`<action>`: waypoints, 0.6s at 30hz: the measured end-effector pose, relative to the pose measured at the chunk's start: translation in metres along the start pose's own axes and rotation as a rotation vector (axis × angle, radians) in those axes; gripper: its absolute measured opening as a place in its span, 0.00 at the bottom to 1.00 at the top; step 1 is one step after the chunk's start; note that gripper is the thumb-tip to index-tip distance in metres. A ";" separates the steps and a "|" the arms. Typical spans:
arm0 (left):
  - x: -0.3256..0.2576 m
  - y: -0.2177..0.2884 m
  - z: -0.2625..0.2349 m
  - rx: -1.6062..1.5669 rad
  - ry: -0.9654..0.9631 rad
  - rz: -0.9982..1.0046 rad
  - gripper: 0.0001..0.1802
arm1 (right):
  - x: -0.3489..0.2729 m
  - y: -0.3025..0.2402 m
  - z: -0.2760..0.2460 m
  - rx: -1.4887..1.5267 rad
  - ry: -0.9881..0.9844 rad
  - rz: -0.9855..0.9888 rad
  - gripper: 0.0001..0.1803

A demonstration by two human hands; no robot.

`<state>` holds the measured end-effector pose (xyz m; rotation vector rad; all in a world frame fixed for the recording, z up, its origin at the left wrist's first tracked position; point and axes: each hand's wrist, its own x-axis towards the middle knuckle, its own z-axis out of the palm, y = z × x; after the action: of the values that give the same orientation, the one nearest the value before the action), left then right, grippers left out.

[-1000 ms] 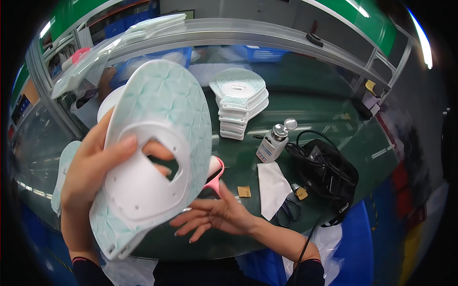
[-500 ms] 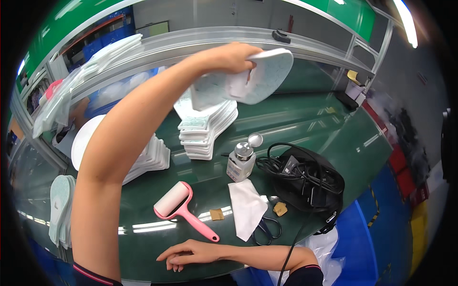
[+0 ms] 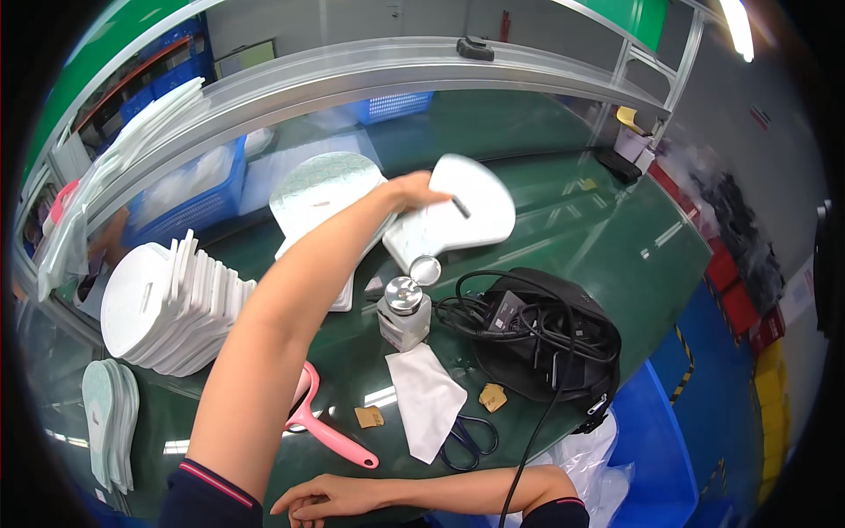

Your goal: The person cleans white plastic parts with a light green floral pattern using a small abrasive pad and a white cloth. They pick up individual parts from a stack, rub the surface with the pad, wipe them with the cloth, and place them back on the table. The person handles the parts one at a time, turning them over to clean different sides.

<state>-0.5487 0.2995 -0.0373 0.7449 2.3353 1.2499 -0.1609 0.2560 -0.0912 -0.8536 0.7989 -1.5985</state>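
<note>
My left hand [image 3: 412, 190] reaches far across the table, its fingers closed on the left edge of a flat white pad [image 3: 480, 216] with a narrowed waist and a dark slot. The pad's white face is turned up, beside a stack of similar pads [image 3: 321, 180] whose top has a pale green marbled face. My forearm hides part of that stack. Close to the table's front edge, my right hand [image 3: 330, 498] rests with fingers loosely bent and apart, holding nothing. Nearest to it is a pink-handled lint roller [image 3: 339, 440], its roller mostly behind my left arm.
Another white pad stack [image 3: 167, 308] and a bundle of greenish pads [image 3: 110, 422] stand at left. A lidded dispenser bottle [image 3: 405, 317], white cloth [image 3: 427, 400], scissors [image 3: 471, 444] and black bag with cables [image 3: 546, 343] lie centre-right. A metal rail [image 3: 352, 75] crosses behind.
My left hand has lowered the pad from above the stack to its right side, turning it from a raised tilt to white face up. My right hand stays resting. The view has shifted.
</note>
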 end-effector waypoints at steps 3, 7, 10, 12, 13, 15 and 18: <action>0.004 -0.011 0.024 0.345 -0.088 -0.323 0.31 | -0.001 0.006 -0.004 0.028 0.029 0.023 0.18; 0.008 -0.016 0.034 0.367 -0.089 -0.393 0.33 | 0.000 0.008 -0.006 0.008 0.034 0.014 0.18; 0.014 -0.025 0.029 0.424 -0.096 -0.380 0.33 | 0.000 0.008 -0.005 0.017 0.034 0.018 0.18; 0.014 -0.033 0.025 0.464 -0.092 -0.362 0.32 | 0.001 0.007 -0.004 0.007 0.031 0.022 0.18; 0.013 -0.034 0.024 0.486 -0.091 -0.349 0.31 | 0.001 0.006 -0.004 -0.005 0.030 0.018 0.18; 0.010 -0.035 0.023 0.557 -0.103 -0.346 0.28 | 0.001 0.005 -0.003 -0.029 0.024 0.011 0.18; 0.004 -0.020 0.030 0.671 -0.142 -0.346 0.24 | -0.002 0.005 -0.005 -0.043 0.038 0.015 0.18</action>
<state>-0.5406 0.3118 -0.0707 0.5521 2.6177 0.2466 -0.1624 0.2570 -0.0976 -0.8481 0.8676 -1.5930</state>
